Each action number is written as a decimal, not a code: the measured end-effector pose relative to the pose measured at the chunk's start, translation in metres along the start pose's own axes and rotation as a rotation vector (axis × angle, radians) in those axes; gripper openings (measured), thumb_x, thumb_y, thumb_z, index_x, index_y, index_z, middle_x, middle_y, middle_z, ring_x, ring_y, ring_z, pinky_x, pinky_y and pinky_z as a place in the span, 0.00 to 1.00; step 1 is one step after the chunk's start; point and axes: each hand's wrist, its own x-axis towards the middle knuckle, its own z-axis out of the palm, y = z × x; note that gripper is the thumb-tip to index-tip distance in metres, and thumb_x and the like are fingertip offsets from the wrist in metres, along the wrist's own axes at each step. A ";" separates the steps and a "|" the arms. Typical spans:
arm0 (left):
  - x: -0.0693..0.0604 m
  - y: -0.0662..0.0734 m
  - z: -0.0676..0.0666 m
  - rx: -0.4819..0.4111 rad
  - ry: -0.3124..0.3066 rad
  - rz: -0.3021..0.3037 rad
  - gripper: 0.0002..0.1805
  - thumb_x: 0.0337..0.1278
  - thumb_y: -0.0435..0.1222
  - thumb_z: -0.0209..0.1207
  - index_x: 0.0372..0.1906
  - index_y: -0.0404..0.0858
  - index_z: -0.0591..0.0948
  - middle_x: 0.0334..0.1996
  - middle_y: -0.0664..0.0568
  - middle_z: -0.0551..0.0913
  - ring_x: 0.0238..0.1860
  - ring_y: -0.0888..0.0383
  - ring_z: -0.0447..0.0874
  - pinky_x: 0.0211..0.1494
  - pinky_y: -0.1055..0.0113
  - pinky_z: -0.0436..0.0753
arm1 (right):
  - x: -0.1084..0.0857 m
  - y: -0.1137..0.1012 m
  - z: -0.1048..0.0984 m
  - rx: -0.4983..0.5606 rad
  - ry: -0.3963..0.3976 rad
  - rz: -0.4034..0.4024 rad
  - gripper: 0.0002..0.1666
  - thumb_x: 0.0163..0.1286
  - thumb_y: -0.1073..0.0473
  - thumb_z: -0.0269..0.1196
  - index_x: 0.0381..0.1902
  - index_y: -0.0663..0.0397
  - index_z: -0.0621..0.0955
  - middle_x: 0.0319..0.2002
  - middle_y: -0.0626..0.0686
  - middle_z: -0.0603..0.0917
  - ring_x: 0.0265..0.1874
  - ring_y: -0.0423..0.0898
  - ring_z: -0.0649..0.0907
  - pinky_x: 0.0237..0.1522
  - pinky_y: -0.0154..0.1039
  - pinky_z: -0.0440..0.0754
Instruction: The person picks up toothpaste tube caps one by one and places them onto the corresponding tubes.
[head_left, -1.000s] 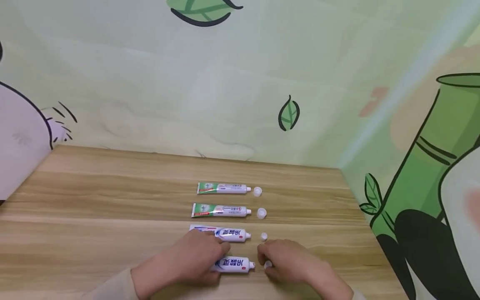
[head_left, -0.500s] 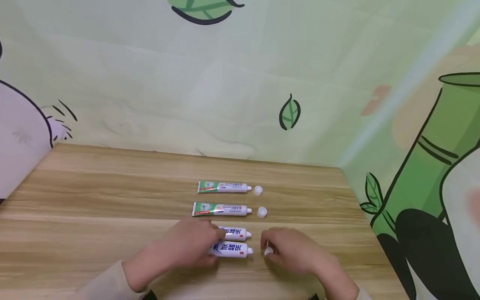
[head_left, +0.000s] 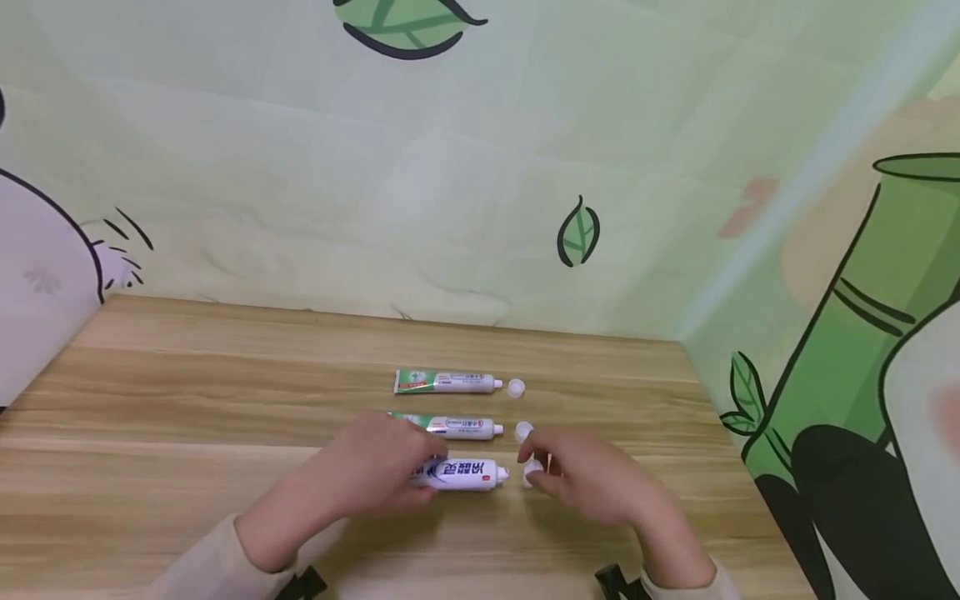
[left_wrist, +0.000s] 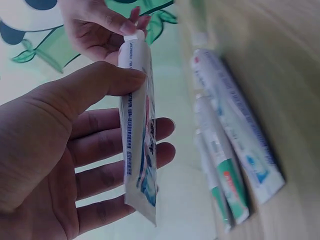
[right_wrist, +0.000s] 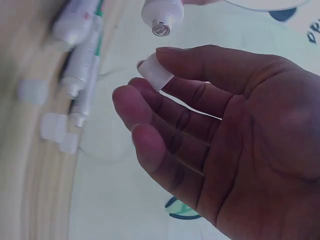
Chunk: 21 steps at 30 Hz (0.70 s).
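Note:
My left hand [head_left: 367, 467] grips a blue-and-white tube [head_left: 461, 474], thumb on one face and fingers behind it [left_wrist: 137, 110]. The tube is raised off the table, its mouth toward my right hand [head_left: 600, 479]. A small white cap [right_wrist: 156, 72] is pinched by the thumb and fingers of my right hand [right_wrist: 215, 115]. In the right wrist view the cap is just apart from the tube's open mouth [right_wrist: 161, 29]. The left wrist view has another blue-and-white tube [left_wrist: 237, 125] lying on the table, hidden behind the held one in the head view.
Two green-and-white tubes [head_left: 465, 382] [head_left: 467, 428] lie on the wooden table [head_left: 187, 375], white caps [head_left: 516, 388] near their mouths. Three loose caps show in the right wrist view, one at the front [right_wrist: 33, 91]. A patterned wall [head_left: 300, 183] stands behind.
The held tube and my left hand have moved up the head view, now covering the other blue-and-white tube. My right hand has moved the same way with its cap.

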 end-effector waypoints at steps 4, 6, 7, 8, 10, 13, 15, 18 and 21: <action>0.001 -0.004 -0.009 -0.020 0.028 -0.005 0.13 0.53 0.49 0.71 0.39 0.47 0.86 0.25 0.62 0.81 0.22 0.65 0.68 0.23 0.68 0.67 | 0.005 0.000 -0.008 0.036 0.040 -0.017 0.08 0.76 0.59 0.62 0.50 0.50 0.84 0.36 0.40 0.83 0.36 0.35 0.79 0.41 0.37 0.80; 0.002 -0.005 -0.014 -0.038 0.032 -0.009 0.15 0.54 0.49 0.72 0.41 0.46 0.87 0.26 0.61 0.81 0.22 0.64 0.68 0.24 0.68 0.67 | 0.007 0.000 -0.012 0.054 0.058 -0.023 0.09 0.77 0.60 0.61 0.50 0.51 0.85 0.36 0.41 0.83 0.36 0.36 0.80 0.41 0.36 0.80; 0.003 -0.006 -0.017 -0.043 0.032 -0.013 0.15 0.55 0.50 0.72 0.42 0.46 0.87 0.26 0.61 0.81 0.22 0.64 0.69 0.24 0.69 0.68 | 0.008 0.001 -0.014 0.064 0.066 -0.025 0.09 0.77 0.60 0.60 0.51 0.52 0.85 0.36 0.41 0.84 0.36 0.36 0.80 0.41 0.36 0.80; 0.004 -0.007 -0.019 -0.054 0.029 -0.017 0.15 0.56 0.50 0.72 0.42 0.46 0.87 0.26 0.61 0.81 0.22 0.64 0.69 0.24 0.69 0.68 | 0.009 0.001 -0.016 0.073 0.071 -0.024 0.10 0.78 0.59 0.60 0.51 0.52 0.85 0.36 0.42 0.84 0.36 0.36 0.80 0.41 0.36 0.80; 0.006 -0.008 -0.023 -0.072 0.029 -0.028 0.15 0.56 0.50 0.72 0.42 0.46 0.87 0.25 0.62 0.80 0.22 0.64 0.70 0.24 0.69 0.68 | 0.012 0.002 -0.018 0.091 0.083 -0.027 0.10 0.78 0.59 0.60 0.50 0.51 0.86 0.37 0.43 0.84 0.36 0.37 0.80 0.40 0.35 0.80; 0.008 -0.010 -0.027 -0.087 0.045 -0.032 0.14 0.55 0.50 0.73 0.41 0.48 0.86 0.25 0.63 0.79 0.22 0.64 0.70 0.25 0.70 0.69 | 0.015 0.003 -0.021 0.121 0.098 -0.031 0.09 0.79 0.57 0.60 0.49 0.48 0.86 0.37 0.43 0.85 0.36 0.39 0.81 0.40 0.35 0.80; 0.009 -0.012 -0.029 -0.100 0.062 -0.029 0.13 0.55 0.49 0.73 0.41 0.48 0.86 0.25 0.64 0.79 0.22 0.65 0.70 0.26 0.70 0.69 | 0.017 0.004 -0.024 0.141 0.105 -0.032 0.08 0.79 0.57 0.60 0.48 0.46 0.86 0.37 0.43 0.85 0.37 0.40 0.81 0.40 0.35 0.80; 0.012 -0.014 -0.032 -0.123 0.079 -0.028 0.13 0.54 0.48 0.73 0.42 0.49 0.87 0.27 0.65 0.81 0.23 0.66 0.71 0.27 0.70 0.71 | 0.019 0.003 -0.028 0.171 0.115 -0.038 0.07 0.78 0.58 0.61 0.48 0.45 0.85 0.37 0.43 0.85 0.37 0.41 0.82 0.40 0.35 0.81; 0.015 -0.015 -0.037 -0.159 0.082 -0.048 0.14 0.54 0.47 0.73 0.45 0.49 0.88 0.30 0.64 0.83 0.24 0.66 0.72 0.28 0.70 0.72 | 0.022 0.001 -0.034 0.203 0.122 -0.042 0.06 0.77 0.59 0.62 0.48 0.47 0.84 0.38 0.43 0.85 0.38 0.40 0.83 0.40 0.35 0.82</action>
